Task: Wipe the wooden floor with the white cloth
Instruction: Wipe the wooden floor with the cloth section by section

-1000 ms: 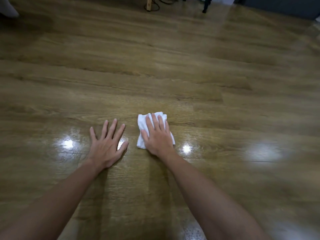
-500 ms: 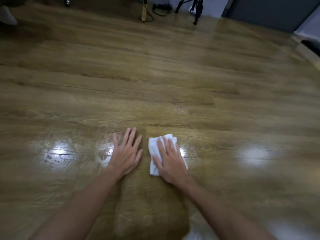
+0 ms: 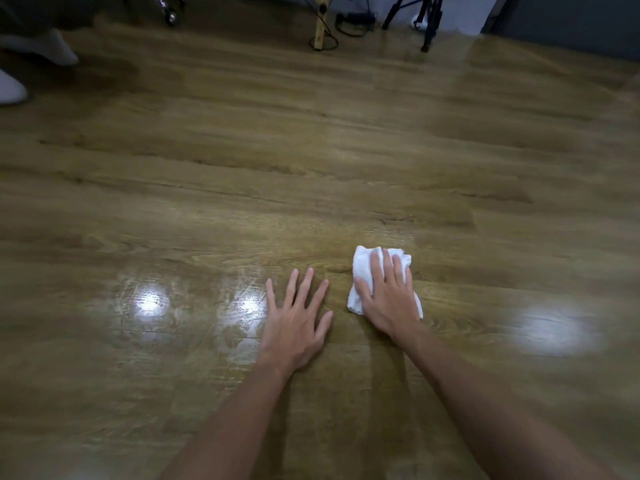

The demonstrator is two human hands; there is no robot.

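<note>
White cloth (image 3: 363, 271) crumpled, pressed by flat right hand (image 3: 389, 299); left hand (image 3: 294, 323) splayed, released.

So the wooden floor (image 3: 311, 161) is a warm honey-brown with an olive tint, long plank bands running left to right, darker brown grain streaks and a few knotty swirls. Near the hands it goes glossy, with three blurry white light patches: two on the left, one on the right. The cloth (image 3: 363, 268) is plain bright white, no print. Far edge: a pale yellow wooden leg (image 3: 320, 26), black tripod legs (image 3: 429, 19), a black cable tangle (image 3: 349, 22), and a light grey-lilac wall (image 3: 460, 12) next to a dark charcoal panel (image 3: 571, 19) on the right. Far left has something off-white (image 3: 10, 88), shape too blurry to call.
</note>
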